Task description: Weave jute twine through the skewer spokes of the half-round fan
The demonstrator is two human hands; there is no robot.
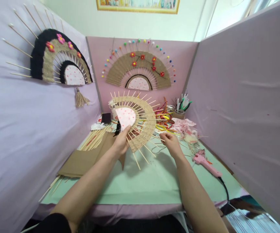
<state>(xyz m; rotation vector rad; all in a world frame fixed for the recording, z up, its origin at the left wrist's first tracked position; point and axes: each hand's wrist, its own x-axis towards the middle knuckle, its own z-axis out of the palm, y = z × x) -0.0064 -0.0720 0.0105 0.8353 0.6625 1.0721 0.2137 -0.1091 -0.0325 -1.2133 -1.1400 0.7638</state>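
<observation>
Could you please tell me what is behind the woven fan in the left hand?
Behind the fan, a pale container peeks out at the picture's left and coloured strands at the right. Whatever the fan itself covers cannot be seen.

"Can you tell what the right hand (170, 143) touches?"

"No. Its fingertips reach the stick ends of the woven fan (149, 121), and the detail is too small to say whether they pinch one."

"And the left hand (122, 141)?"

"Some of its fingers are partly hidden behind the fan."

"The brown cardboard (78, 161)?"

"The left forearm (88, 184) covers part of it."

"Anything cut off?"

"The framed picture (137, 10) at the top edge; the black sleeve (54, 224) at the bottom."
</observation>
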